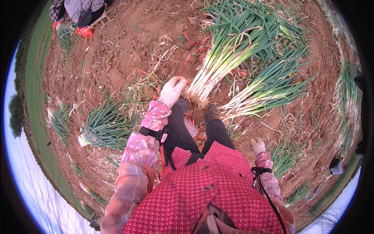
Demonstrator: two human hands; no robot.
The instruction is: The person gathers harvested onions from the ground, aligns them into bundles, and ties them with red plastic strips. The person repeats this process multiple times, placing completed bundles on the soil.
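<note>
My left hand, in a pale knit glove, is held over my knee with bent fingers, beside the root end of a large bundle of green onions. Whether it pinches anything is hidden. Lower on the right hangs my right hand, also gloved, near onion leaves on the soil; its grip is unclear. A smaller, looser pile of green onions lies just right of the big bundle, its roots near my shoe. Red plastic ribbon trails over the ground left of the big bundle.
Another onion bundle lies to my left, with a smaller onion pile beyond. At the upper left a person sits on a low stool by tied onions. More onions line the right edge. Dry leaf scraps litter the brown soil.
</note>
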